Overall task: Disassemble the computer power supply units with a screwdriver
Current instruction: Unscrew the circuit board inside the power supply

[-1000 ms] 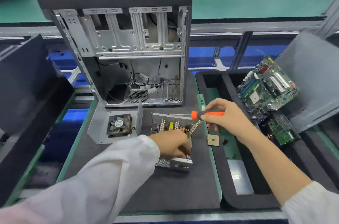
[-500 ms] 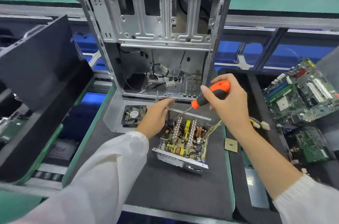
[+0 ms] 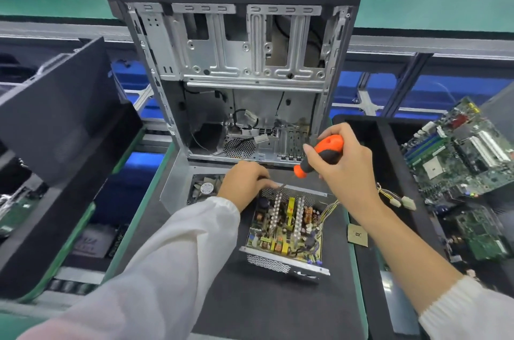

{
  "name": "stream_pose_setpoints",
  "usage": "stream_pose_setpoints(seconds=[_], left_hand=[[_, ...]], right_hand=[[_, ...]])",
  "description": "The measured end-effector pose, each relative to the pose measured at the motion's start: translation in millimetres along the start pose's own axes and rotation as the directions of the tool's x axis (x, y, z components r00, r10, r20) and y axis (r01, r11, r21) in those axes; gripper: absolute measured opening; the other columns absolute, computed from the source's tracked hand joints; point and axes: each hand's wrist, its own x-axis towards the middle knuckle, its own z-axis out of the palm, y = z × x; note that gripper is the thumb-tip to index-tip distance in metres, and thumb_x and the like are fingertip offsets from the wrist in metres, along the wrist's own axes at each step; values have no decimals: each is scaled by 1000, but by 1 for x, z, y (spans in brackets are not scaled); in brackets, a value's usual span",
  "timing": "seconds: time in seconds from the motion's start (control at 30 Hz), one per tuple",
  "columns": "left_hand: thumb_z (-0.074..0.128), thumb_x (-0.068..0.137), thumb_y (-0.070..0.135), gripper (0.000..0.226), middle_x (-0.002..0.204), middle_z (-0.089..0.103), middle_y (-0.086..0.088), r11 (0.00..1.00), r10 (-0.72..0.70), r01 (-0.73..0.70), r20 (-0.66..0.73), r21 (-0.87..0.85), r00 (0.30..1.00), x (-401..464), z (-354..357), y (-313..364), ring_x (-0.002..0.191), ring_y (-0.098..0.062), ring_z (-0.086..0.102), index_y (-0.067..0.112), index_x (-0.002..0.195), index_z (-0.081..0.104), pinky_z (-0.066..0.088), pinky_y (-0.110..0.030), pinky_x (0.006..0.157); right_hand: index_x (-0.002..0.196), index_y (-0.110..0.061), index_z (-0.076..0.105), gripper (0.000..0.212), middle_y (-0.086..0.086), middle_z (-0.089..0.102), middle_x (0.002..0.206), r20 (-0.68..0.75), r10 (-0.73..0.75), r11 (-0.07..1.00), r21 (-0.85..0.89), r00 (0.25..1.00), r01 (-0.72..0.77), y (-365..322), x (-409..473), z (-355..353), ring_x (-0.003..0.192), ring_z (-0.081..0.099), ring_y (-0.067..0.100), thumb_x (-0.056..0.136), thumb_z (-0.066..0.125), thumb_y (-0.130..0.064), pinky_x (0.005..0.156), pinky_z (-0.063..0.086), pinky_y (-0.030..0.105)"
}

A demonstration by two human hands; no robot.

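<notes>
I see the opened power supply unit (image 3: 286, 231) on the dark mat (image 3: 278, 306) before the case (image 3: 233, 75), left hand (image 3: 244, 182) apparently pinching its far edge, right hand (image 3: 345, 170) gripping the orange screwdriver (image 3: 319, 156), tip there.

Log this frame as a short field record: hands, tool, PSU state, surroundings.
left hand: rests on the far left edge of the PSU, bracing it
right hand: grips the screwdriver
screwdriver: orange and black handle, tilted, shaft pointing down-left to the PSU's far edge
PSU: cover off, circuit board exposed, lying on the dark mat
case: open, upright behind the PSU
fan: on a metal panel, left of the PSU
chip: flat, right of the PSU
motherboard: leaning in the right tray
</notes>
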Motion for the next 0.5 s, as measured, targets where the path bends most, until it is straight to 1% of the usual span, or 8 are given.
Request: stream_pose_setpoints(seconds=[0.07,0.13,0.2,0.23,0.3,0.37,0.43,0.5], left_hand=[[72,83,40,33,65,67,-6,1000,-12,12,3,7,1000,-4,1,2,67,-23,65,8,82,75,54,-36,77],[70,85,40,38,72,69,-15,999,-34,34,13,18,999,-10,5,4,71,-28,63,2,79,73,51,-38,77],[67,89,35,38,77,68,-17,999,-52,52,19,-7,998,-17,9,6,76,-30,62,-1,81,71,49,-36,80],[65,92,31,34,82,69,-18,997,-57,57,13,-51,998,-20,12,5,80,-30,63,-2,86,72,47,-33,82],[56,98,17,24,106,70,-14,978,-84,79,-17,-191,996,-29,17,2,101,-26,64,1,112,69,44,-27,91],[45,101,6,35,129,62,-10,941,-139,110,-71,-320,988,-44,25,0,121,-21,56,4,134,54,40,-26,102],[39,100,0,39,134,57,-8,908,-203,125,-159,-400,966,-63,40,-5,126,-19,51,5,138,49,38,-29,108],[42,98,-2,37,126,61,-6,909,-215,109,-229,-403,949,-78,57,-12,119,-17,55,7,131,56,40,-26,104]], right_hand=[[93,-21,50,29,0,60,69,3,-9,1000,0,1000,9,-1,0,0,59,61,16,82,71,-36,59,53,35],[93,-19,51,28,-2,57,70,8,-26,1000,-9,1000,26,-1,1,2,61,58,12,82,72,-34,58,50,25],[94,-18,52,28,-5,56,72,27,-46,999,-16,999,46,-1,1,6,66,56,9,81,73,-32,57,45,16],[94,-18,52,28,-6,55,73,42,-56,998,-20,998,57,-2,1,9,68,55,8,81,73,-31,56,44,14],[95,-17,52,28,-5,55,74,80,-73,997,-25,994,76,-2,0,16,70,55,8,82,73,-30,57,45,14],[96,-18,51,29,-4,55,76,117,-89,995,-35,989,94,-3,0,23,73,55,9,82,73,-31,58,46,16],[96,-20,51,29,-9,55,77,151,-114,992,-42,982,122,-3,0,29,76,56,6,82,74,-31,60,46,14],[95,-22,50,28,-11,55,78,184,-145,987,-47,972,156,-4,1,35,77,56,4,82,74,-30,60,45,11]])
